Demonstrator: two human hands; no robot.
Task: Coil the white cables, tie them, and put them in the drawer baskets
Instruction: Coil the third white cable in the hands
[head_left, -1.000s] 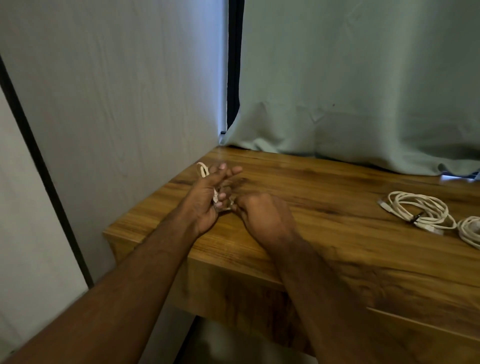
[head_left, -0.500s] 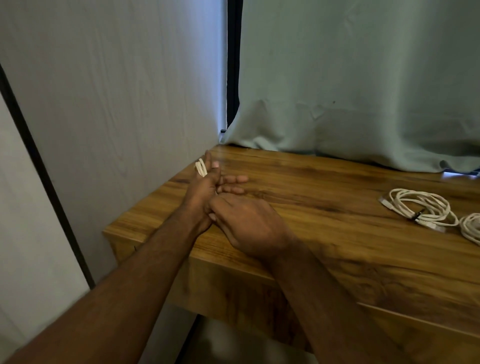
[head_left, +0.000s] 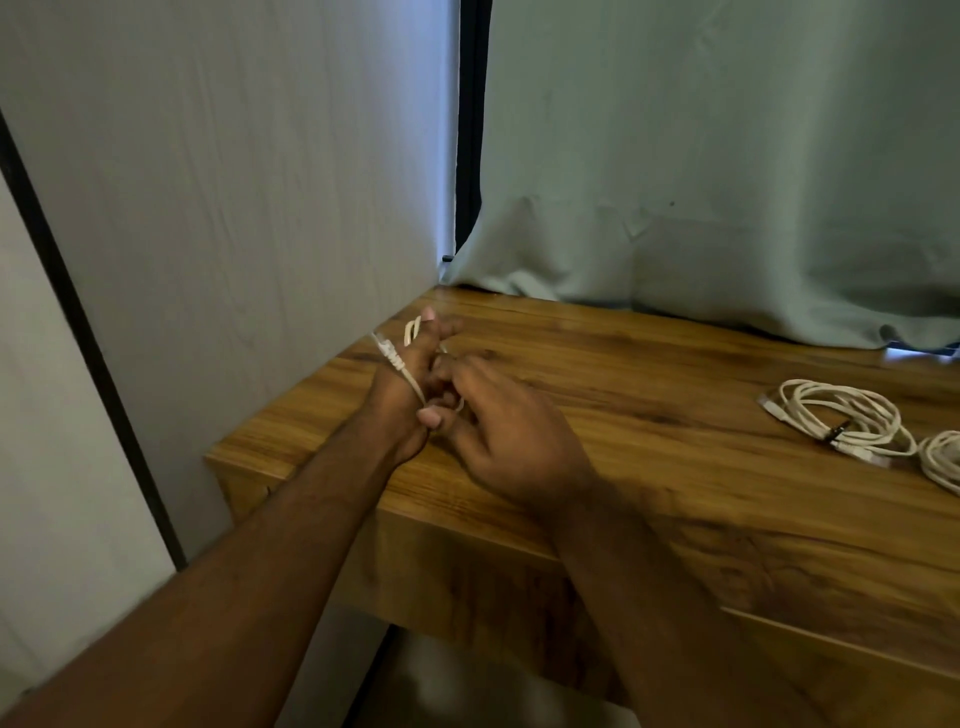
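Near table's left corner, both hands (head_left: 400, 395) (head_left: 511, 441) grip white cable (head_left: 397, 364), coiled cables (head_left: 841, 423) well right.

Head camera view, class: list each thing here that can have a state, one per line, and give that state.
Left hand: gripping the white cable, loops around its fingers.
Right hand: pinching that cable beside the left hand.
White cable: partly coiled, connector end sticking out loose.
Coiled cable: coiled, lying on the desk.
Second coil: at frame edge, mostly cut off.
Desk: bearing the coils.

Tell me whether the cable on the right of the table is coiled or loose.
Coiled: the cable lies in neat loops with a dark tie across them.
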